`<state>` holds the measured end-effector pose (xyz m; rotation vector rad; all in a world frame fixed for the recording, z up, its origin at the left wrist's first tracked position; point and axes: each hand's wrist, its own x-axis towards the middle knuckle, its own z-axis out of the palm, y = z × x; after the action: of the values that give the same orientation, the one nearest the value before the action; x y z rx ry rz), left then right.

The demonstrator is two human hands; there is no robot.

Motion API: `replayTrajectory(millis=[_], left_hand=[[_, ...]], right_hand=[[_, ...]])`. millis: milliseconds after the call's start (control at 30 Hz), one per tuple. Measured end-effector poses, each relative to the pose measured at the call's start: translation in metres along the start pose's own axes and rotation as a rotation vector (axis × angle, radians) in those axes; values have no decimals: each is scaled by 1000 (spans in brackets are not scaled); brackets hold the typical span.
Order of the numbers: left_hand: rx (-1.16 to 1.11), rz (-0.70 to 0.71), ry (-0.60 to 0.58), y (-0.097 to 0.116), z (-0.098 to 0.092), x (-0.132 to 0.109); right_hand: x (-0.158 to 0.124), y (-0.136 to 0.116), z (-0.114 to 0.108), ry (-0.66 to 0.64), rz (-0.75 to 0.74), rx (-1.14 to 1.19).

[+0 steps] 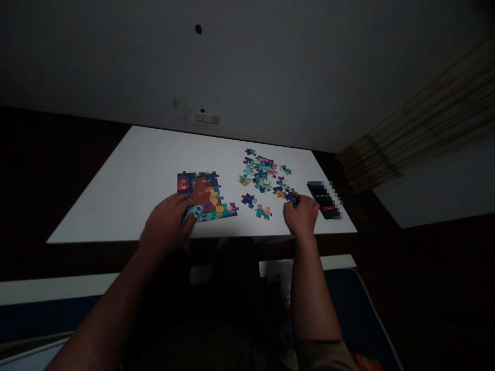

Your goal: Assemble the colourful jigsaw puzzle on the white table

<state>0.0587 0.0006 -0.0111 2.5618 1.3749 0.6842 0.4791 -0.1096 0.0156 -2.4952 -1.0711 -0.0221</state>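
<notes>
A partly joined jigsaw puzzle [204, 191] with a brown bear picture lies flat on the white table. My left hand [166, 219] rests over its lower left corner, fingers stretched out on the joined pieces and covering some of them. To the right is a loose pile of puzzle pieces [263, 172], several of them overlapping. Two single pieces, a dark blue one [248, 200] and a pinkish one [263, 212], lie nearer the front edge. At the pile's lower right, my right hand [303, 212] is closed with its fingertips on a dark puzzle piece [291, 196], partly hidden by the fingers.
A black phone [323, 198] with a lit screen lies right of my right hand. The white table [112, 190] stands against a grey wall with a socket strip [208, 118]. A curtain [386, 149] hangs at the right. My legs are under the table's front edge.
</notes>
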Motion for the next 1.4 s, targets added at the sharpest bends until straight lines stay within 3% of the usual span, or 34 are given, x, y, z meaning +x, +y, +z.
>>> replayTrajectory(millis=[333,567,767,867,1000,1200,1400], left_hand=[[19,-29,-70,3,-7,2],[31,-27,-57,3,-7,2],[41,-5,-50,3,-8,1],[32,1,-41,3,-7,0],[22,-6,-30,2,-6,0],[35,11,-30,1,-7,0],[14,17,-15,-2,-5,0]], right_hand=[[0,6,3,-4,-74,23],[-1,9,6,31,-131,69],[-6,13,3,-90,-368,172],[-7,14,3,-119,-414,194],[-4,17,4,-55,-337,290],[3,28,10,169,4,494],[4,27,11,162,4,488]])
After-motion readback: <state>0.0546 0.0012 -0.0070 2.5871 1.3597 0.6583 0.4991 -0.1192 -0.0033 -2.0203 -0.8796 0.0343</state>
